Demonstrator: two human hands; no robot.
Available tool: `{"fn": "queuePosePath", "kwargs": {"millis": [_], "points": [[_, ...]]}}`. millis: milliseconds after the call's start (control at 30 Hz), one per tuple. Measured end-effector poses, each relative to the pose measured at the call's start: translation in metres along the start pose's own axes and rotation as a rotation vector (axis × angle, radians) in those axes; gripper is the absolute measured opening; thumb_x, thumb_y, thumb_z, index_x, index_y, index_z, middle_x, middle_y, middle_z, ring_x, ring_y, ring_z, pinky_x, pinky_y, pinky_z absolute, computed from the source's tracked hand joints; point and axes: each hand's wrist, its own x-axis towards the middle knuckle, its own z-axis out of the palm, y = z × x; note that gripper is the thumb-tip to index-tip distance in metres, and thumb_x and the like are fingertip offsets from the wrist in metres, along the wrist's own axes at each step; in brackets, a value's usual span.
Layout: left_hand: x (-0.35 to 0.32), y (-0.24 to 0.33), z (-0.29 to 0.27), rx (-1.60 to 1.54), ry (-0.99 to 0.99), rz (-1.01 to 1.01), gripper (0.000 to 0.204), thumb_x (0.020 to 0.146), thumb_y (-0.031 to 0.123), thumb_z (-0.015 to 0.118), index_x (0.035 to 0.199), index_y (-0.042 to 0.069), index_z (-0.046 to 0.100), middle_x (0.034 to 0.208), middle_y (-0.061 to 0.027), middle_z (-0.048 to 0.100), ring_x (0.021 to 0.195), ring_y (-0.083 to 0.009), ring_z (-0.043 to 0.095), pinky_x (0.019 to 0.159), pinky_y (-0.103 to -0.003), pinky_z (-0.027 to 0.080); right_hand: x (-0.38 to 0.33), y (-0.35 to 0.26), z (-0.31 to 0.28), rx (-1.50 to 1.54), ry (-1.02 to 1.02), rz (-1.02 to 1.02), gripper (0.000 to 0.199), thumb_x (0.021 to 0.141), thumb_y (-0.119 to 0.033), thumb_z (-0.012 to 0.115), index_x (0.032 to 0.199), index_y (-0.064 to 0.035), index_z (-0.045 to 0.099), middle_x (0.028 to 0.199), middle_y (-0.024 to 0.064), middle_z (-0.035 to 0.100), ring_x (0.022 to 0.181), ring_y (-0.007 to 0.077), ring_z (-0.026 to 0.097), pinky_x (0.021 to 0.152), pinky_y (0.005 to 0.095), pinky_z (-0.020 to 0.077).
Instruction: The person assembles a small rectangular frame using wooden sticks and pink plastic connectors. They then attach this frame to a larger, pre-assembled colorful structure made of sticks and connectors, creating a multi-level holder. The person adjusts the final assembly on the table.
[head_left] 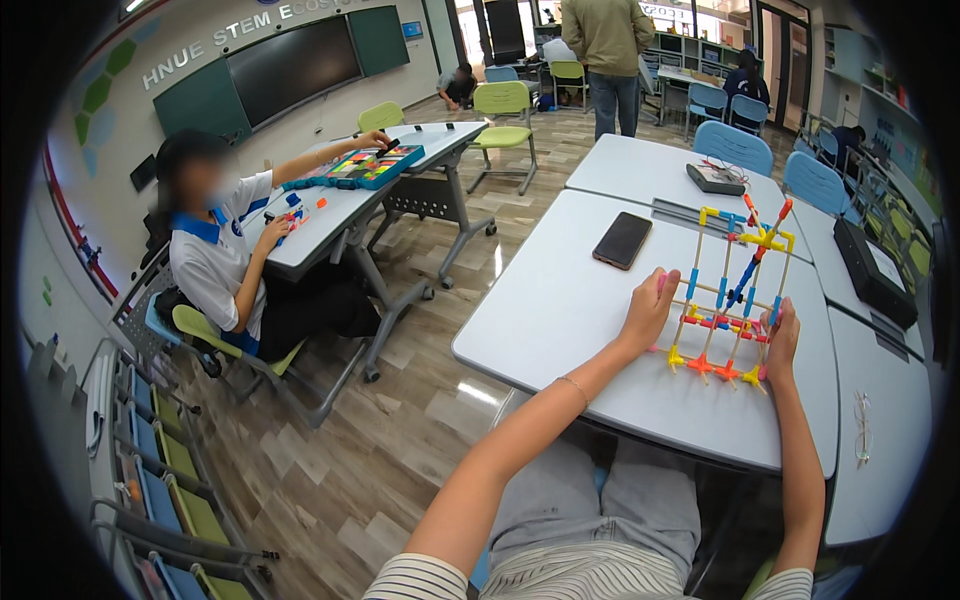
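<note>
A frame model (pixel 735 290) of thin wooden sticks and coloured plastic connectors stands on the white table in front of me. Yellow and orange connectors form its lower corners, blue tubes sit along its uprights, and red-tipped sticks rise at the top. My left hand (pixel 650 312) is closed at the model's left side, near a pink connector. At its right side my right hand (pixel 783 342) grips it, also by a pink piece. The fingertips of both hands are partly hidden. A dark phone (pixel 622 241) lies on the table, beyond my left hand.
A multimeter-like device (pixel 716 178) with leads sits at the table's far side. To the right are a black case (pixel 874 272) and eyeglasses (pixel 862 428). On the left, another person sits at a table with a colourful parts box (pixel 375 165). Blue chairs (pixel 735 148) stand behind my table.
</note>
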Motion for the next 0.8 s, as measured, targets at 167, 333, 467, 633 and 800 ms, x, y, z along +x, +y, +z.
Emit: {"fn": "queuePosePath", "kwargs": {"millis": [167,333,467,633,800], "points": [[0.004,-0.006,0.002,-0.050,0.006,-0.034,0.050,0.102,0.044,0.044,0.077,0.001,0.043,0.060,-0.0109,0.039,0.058,-0.0176,0.036,0.056,-0.035,0.037,0.004,0.000,-0.006,-0.054,-0.076,0.003,0.043,0.100,-0.044,0.041,0.074,-0.0104,0.048,0.062,0.0001,0.047,0.059,0.0083,0.041,0.057,0.0264,0.0342],[0.004,-0.005,0.006,-0.187,-0.021,-0.091,0.044,0.103,0.041,0.042,0.081,0.003,0.049,0.069,-0.0045,0.048,0.066,-0.0120,0.046,0.064,-0.028,0.042,0.011,0.008,-0.004,0.125,-0.142,-0.040,0.043,0.099,-0.042,0.040,0.082,-0.0055,0.052,0.067,0.0045,0.052,0.064,0.0123,0.049,0.063,0.0265,0.0401],[0.003,-0.013,0.006,-0.182,0.013,-0.077,0.042,0.102,0.040,0.042,0.081,0.003,0.048,0.067,-0.0061,0.048,0.064,-0.0129,0.046,0.061,-0.031,0.041,0.009,0.013,-0.001,0.133,-0.214,-0.047,0.045,0.100,-0.043,0.036,0.084,-0.0035,0.053,0.067,0.0051,0.052,0.065,0.0131,0.050,0.063,0.0269,0.0410],[0.004,-0.023,0.014,-0.082,0.019,-0.040,0.042,0.102,0.041,0.042,0.085,0.004,0.049,0.069,-0.0032,0.047,0.064,-0.0105,0.047,0.061,-0.028,0.042,0.018,0.029,-0.013,0.061,-0.193,-0.112,0.046,0.100,-0.043,0.034,0.087,-0.0033,0.053,0.065,0.0052,0.052,0.060,0.0129,0.049,0.061,0.0267,0.0404],[0.005,-0.019,0.013,-0.121,0.044,-0.049,0.045,0.100,0.039,0.046,0.081,-0.002,0.043,0.066,-0.0226,0.045,0.060,-0.0324,0.041,0.060,-0.043,0.038,0.018,0.027,-0.007,0.128,-0.178,-0.080,0.047,0.101,-0.043,0.034,0.087,-0.0029,0.052,0.064,0.0049,0.050,0.059,0.0133,0.049,0.060,0.0274,0.0407]]}}
